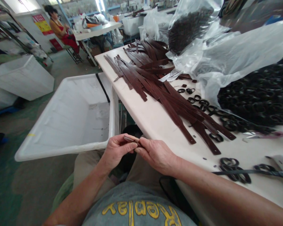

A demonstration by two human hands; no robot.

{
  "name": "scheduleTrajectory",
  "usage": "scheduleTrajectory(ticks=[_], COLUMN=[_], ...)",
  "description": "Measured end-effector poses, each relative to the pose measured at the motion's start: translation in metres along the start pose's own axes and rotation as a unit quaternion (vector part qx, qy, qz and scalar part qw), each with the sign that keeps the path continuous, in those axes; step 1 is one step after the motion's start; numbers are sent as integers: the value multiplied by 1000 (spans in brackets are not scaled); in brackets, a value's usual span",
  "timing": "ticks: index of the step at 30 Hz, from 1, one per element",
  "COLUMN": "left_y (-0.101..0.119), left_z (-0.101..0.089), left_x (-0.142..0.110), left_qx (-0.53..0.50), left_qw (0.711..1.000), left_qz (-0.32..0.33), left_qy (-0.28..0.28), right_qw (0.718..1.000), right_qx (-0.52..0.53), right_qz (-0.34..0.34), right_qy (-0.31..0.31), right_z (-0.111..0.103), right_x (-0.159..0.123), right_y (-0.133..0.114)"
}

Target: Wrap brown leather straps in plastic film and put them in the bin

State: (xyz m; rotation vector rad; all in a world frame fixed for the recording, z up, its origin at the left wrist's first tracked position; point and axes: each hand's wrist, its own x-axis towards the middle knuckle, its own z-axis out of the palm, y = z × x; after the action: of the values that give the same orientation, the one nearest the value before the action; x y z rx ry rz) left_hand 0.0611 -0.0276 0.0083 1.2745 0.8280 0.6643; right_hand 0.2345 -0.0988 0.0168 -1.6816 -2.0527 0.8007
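Observation:
Over my lap, beside the table's edge, both hands meet on a small brown leather strap piece (pixel 132 139). My left hand (pixel 116 149) pinches it between thumb and fingers. From the other side my right hand (pixel 155 152) grips it too, fingertips closed; much of the piece is hidden by the fingers. Brown leather straps (pixel 153 81) lie in a loose pile on the white table (pixel 141 110), some with a narrowed end and a hole. Black rings (pixel 204 103) are scattered to the right of the straps, with more loops (pixel 235 169) near my right forearm.
A large white bin (pixel 61 110) stands left of the table. Clear plastic bags (pixel 238 53) fill the table's right side, one over many black loops (pixel 257 94). A black cable (pixel 250 172) crosses the near right. Another person (pixel 61 29) sits in the background.

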Motion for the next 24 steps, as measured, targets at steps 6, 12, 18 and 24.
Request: scheduleTrajectory(ticks=[6,12,18,24], left_y=[1,-5,-1,-2], left_z=[-19,-2,-10,-20], left_x=[4,1,7,6], left_qx=[-19,-26,-45,-53], left_qw=[997,999,998,997], left_qz=[32,-17,7,9], left_qy=[65,-31,36,49], right_qw=[999,1000,997,997], right_qx=[-34,23,69,40], right_qz=[37,7,20,50], right_qy=[-14,-17,-15,-40], right_z=[2,6,2,7], right_x=[0,-1,1,1], right_y=[-3,-3,2,-4])
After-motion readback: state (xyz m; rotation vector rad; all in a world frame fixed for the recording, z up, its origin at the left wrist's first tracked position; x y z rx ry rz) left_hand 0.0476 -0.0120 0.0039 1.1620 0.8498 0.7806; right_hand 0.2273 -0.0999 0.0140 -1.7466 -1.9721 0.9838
